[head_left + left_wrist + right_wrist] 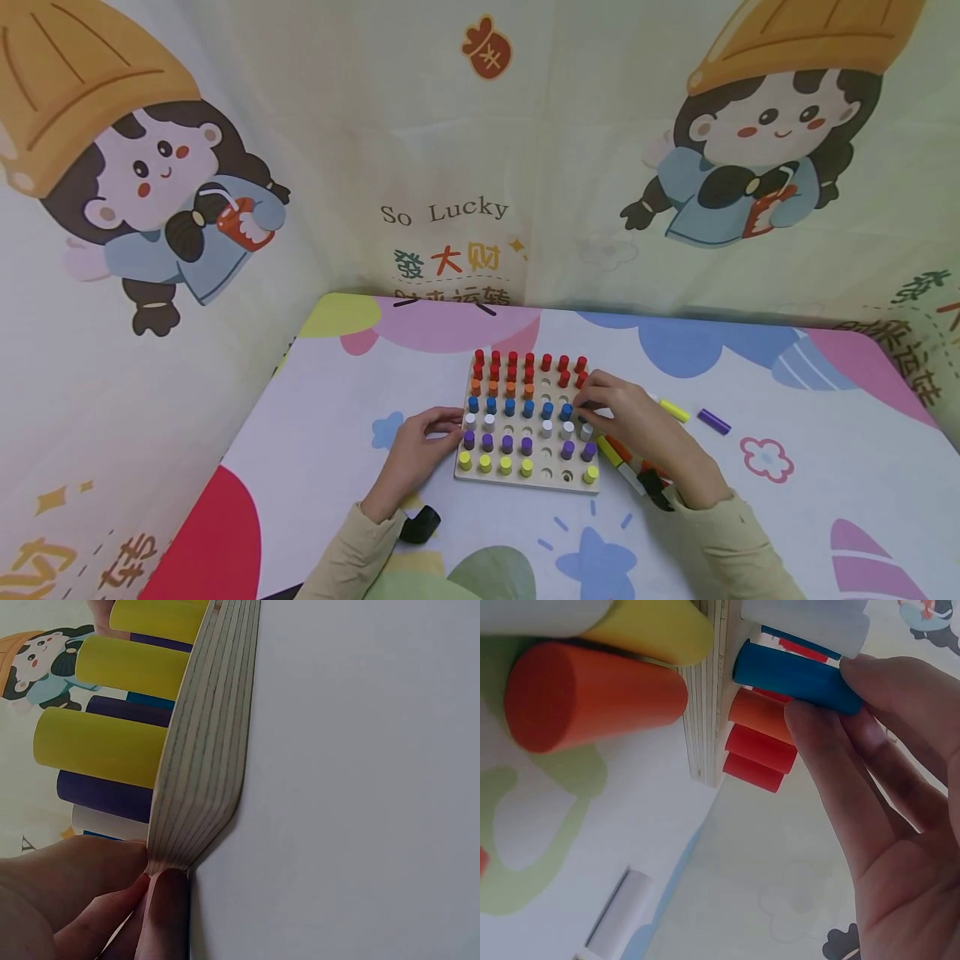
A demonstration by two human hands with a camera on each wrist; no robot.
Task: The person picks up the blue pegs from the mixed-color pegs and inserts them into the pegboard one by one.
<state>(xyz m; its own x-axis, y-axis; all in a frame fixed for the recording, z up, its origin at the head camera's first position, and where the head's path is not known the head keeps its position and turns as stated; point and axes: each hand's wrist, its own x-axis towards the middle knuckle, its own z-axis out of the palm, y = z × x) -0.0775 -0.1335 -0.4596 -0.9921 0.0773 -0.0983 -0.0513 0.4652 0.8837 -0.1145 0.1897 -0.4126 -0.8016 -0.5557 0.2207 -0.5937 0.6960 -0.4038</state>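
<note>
A wooden pegboard [517, 477] lies on the table, its coloured pegs standing in rows of red, orange, blue, white, purple and yellow. Several holes in the orange, white, purple and yellow rows hold no peg. At the board's left edge, my left hand [420, 446] grips the side; the left wrist view has the thumb [97, 862] and fingers on the layered wood edge [202, 765]. My right hand [626, 408] is over the right edge. Its thumb and fingers pinch a blue peg [795, 675] at the end of the blue row, upright against the board.
Loose pegs lie right of the board: a yellow peg [673, 410], a purple peg [713, 421], another yellow peg [609, 450], a white peg [632, 479] and orange ones partly under the right forearm. A printed cloth wall [555, 167] rises behind the table.
</note>
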